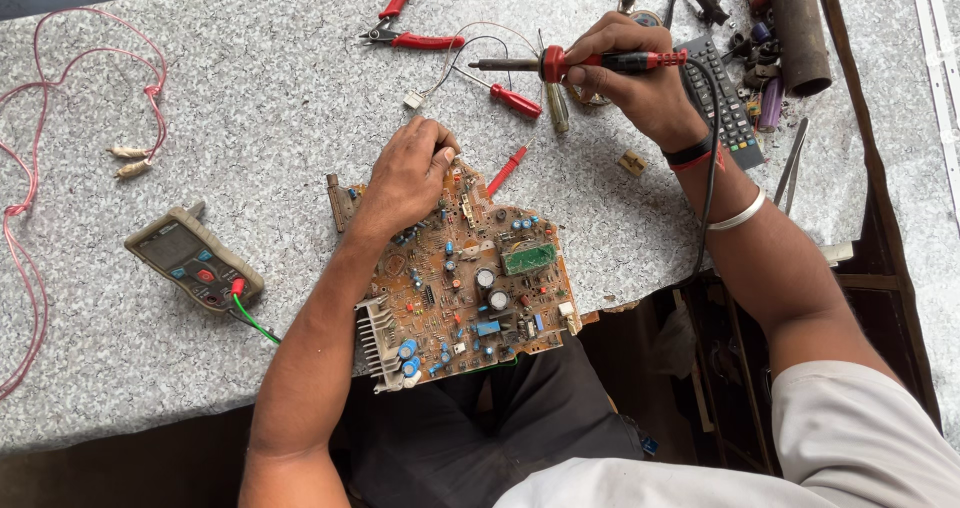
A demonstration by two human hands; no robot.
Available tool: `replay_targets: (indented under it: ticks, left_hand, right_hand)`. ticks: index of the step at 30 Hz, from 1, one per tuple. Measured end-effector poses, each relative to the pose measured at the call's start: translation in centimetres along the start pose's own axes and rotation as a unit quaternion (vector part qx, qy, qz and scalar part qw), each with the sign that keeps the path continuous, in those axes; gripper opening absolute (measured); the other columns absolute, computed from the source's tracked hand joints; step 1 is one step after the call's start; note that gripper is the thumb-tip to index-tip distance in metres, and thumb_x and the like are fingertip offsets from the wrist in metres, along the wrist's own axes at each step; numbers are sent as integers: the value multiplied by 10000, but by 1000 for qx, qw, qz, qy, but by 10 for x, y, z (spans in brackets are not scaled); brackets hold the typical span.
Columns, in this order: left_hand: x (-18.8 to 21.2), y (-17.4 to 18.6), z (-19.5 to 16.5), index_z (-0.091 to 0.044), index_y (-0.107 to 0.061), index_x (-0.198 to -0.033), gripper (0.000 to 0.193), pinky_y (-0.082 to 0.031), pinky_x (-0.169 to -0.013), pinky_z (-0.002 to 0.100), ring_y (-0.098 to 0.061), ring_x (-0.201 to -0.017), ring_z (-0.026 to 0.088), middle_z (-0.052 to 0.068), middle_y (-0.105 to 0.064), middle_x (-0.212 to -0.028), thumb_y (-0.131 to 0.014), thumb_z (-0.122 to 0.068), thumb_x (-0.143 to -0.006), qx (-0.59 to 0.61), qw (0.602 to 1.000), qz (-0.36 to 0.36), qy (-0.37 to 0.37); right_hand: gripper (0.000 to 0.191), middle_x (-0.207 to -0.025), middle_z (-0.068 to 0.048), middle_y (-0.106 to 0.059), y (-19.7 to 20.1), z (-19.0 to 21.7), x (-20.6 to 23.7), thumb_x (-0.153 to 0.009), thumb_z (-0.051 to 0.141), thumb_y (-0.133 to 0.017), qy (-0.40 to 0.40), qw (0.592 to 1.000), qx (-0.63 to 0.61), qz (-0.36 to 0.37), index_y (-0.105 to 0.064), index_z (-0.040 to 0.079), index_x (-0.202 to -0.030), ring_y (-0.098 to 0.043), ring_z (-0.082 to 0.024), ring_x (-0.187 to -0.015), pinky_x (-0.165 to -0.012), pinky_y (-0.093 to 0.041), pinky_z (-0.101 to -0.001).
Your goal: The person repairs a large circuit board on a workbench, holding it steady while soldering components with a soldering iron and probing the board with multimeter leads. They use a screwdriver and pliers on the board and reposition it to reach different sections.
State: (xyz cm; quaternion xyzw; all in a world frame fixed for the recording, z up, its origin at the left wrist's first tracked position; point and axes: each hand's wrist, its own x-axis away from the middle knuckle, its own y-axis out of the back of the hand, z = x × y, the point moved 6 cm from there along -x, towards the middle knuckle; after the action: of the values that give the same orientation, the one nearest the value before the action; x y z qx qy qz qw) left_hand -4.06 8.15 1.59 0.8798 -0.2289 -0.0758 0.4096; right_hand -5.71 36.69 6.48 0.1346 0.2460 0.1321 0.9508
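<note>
A brown circuit board crowded with components lies at the near edge of the grey speckled worktop, partly overhanging my lap. My left hand rests on the board's far left corner, fingers curled down on it. My right hand is raised above the worktop beyond the board, gripping a red-and-black soldering iron whose metal tip points left. Its black cord runs down past my wrist.
A grey multimeter with red and green leads lies at the left. Red pliers, a red screwdriver, a red-handled probe, a black remote control, tweezers, a dark pipe and pink wires are scattered about.
</note>
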Motion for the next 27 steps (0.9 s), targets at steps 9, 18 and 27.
replay_targets:
  ticks: [9,18,27]
  left_hand:
    - [-2,8,-2,-59,-655,-1008,112,-509,-881,429,-618,-953,213,64,-617,-986,-615,-164,-1010,36,999,6,2]
    - [-1,17,-4,-54,-725,-966,185,-571,-779,336,-684,-829,146,51,-702,-917,-795,-175,-845,93,996,2,9]
    - [-1,15,2,-88,-731,-879,163,-548,-647,302,-635,-684,99,2,-722,-848,-858,-171,-820,101,994,-23,35]
  right_hand:
    - [128,-1041,-44,-678,0,-1,0,-1018,125,-807,4,1000,-11,-1,-757,55,-1112,-664,-117,-943,-839,-575,-274]
    - [145,-1033,-86,-734,1,-4,0,-1031,77,-764,-57,993,-99,-19,-716,-15,-1132,-734,-128,-896,-755,-621,-249]
    - [165,-1013,-94,-735,-2,-4,2,-1044,98,-759,-71,994,-84,-10,-708,-20,-1148,-734,-134,-893,-754,-614,-249]
